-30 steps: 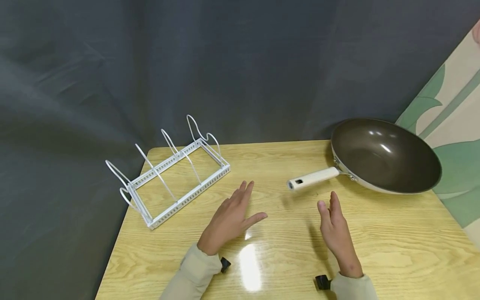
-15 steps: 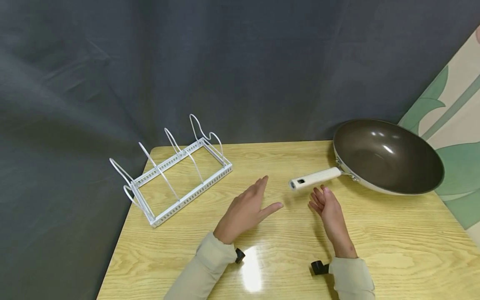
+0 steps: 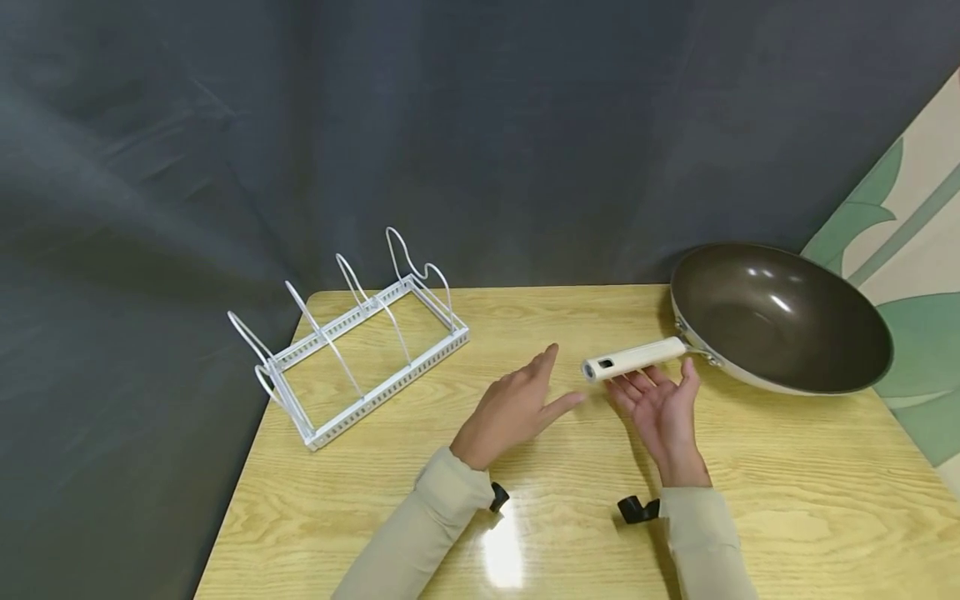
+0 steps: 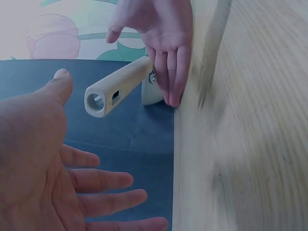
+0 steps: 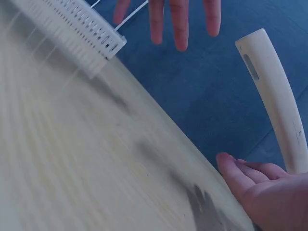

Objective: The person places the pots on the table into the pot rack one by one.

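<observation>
A dark-coated wok [image 3: 780, 321] with a cream outside stands at the right of the table, its cream handle [image 3: 636, 358] pointing left above the wood. Palm up, my right hand [image 3: 666, 417] is just under the handle, fingers straight and reaching beneath it. In the left wrist view the right hand's fingers [image 4: 172, 72] overlap the far part of the handle. My left hand [image 3: 510, 408] hovers over the middle of the table, fingers spread and thumb out toward the handle's end, holding nothing.
A white wire pan rack [image 3: 390, 392] with several upright loops sits on the left of the wooden table [image 3: 570, 508]. Dark cloth [image 3: 487, 142] hangs behind the table. A floral panel [image 3: 918, 333] stands beyond the wok at the right.
My right hand has turned from thumb-up to palm-up and moved under the wok handle. The left hand has shifted right, toward the handle's end. Wok and rack have stayed put.
</observation>
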The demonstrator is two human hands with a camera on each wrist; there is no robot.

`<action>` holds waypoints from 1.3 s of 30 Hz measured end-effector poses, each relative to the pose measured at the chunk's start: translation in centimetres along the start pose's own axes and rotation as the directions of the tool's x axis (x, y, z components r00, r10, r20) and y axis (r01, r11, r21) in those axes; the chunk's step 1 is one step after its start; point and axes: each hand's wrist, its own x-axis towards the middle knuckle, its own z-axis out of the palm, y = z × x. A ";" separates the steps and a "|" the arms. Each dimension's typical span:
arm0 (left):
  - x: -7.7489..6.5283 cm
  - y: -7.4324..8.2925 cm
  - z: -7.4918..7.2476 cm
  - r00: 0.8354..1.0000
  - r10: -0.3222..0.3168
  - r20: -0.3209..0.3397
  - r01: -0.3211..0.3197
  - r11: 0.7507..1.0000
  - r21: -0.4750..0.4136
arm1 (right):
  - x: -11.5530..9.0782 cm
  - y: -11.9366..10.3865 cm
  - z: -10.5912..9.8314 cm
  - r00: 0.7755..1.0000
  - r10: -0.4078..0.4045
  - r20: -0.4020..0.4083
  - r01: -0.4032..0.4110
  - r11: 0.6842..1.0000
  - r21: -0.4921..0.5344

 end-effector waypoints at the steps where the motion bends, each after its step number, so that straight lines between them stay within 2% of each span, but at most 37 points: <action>1: 0.2 0.1 0.0 1.000 0.002 0.003 -0.002 1.000 0.003 | 0.2 0.0 0.0 1.000 -0.003 -0.002 0.003 0.999 0.035; 5: 0.8 0.5 -0.1 1.000 0.008 0.010 -0.008 1.000 0.018 | 1.1 -0.1 0.0 0.999 0.016 -0.038 -0.010 0.988 0.156; 7: 1.0 0.6 -0.1 1.000 0.002 0.016 -0.003 1.000 0.009 | 1.4 -0.1 -0.1 0.998 0.050 -0.038 -0.037 0.957 0.287; 9: 1.2 0.7 0.1 0.999 -0.012 0.030 0.012 1.000 0.001 | 1.7 -0.2 -0.2 0.995 0.091 -0.030 -0.067 0.887 0.458; 11: 1.3 0.6 0.2 0.998 -0.032 0.049 0.033 0.999 -0.004 | 2.0 -0.3 -0.4 0.991 0.134 -0.022 -0.092 0.783 0.615; 13: 1.4 0.6 0.4 0.997 -0.046 0.064 0.046 0.999 -0.002 | 2.2 -0.4 -0.5 0.985 0.170 -0.024 -0.101 0.685 0.721; 15: 1.5 0.5 0.5 0.997 -0.045 0.065 0.045 0.999 0.004 | 2.6 -0.5 -0.5 0.984 0.177 -0.026 -0.093 0.631 0.770; 17: 1.7 0.5 0.6 0.998 -0.036 0.060 0.036 0.999 0.002 | 3.1 -0.6 -0.5 0.984 0.174 -0.027 -0.083 0.597 0.798; 26: 2.7 1.2 0.6 0.998 -0.024 0.058 0.024 1.000 -0.002 | 4.7 -0.6 -1.6 0.988 0.147 -0.045 -0.040 0.534 0.845; 30: 3.0 1.3 0.5 0.998 -0.001 0.065 0.002 1.000 -0.010 | 4.8 -0.7 -1.8 0.988 0.145 -0.056 -0.029 0.528 0.849; 34: 3.4 1.5 0.4 0.998 0.013 0.066 -0.012 1.000 -0.024 | 4.9 -0.8 -1.7 0.988 0.141 -0.061 -0.019 0.507 0.862; 39: 4.1 1.7 0.4 0.996 0.039 0.086 -0.039 0.999 -0.002 | 5.4 -1.0 -1.5 0.994 0.092 -0.065 0.011 0.493 0.870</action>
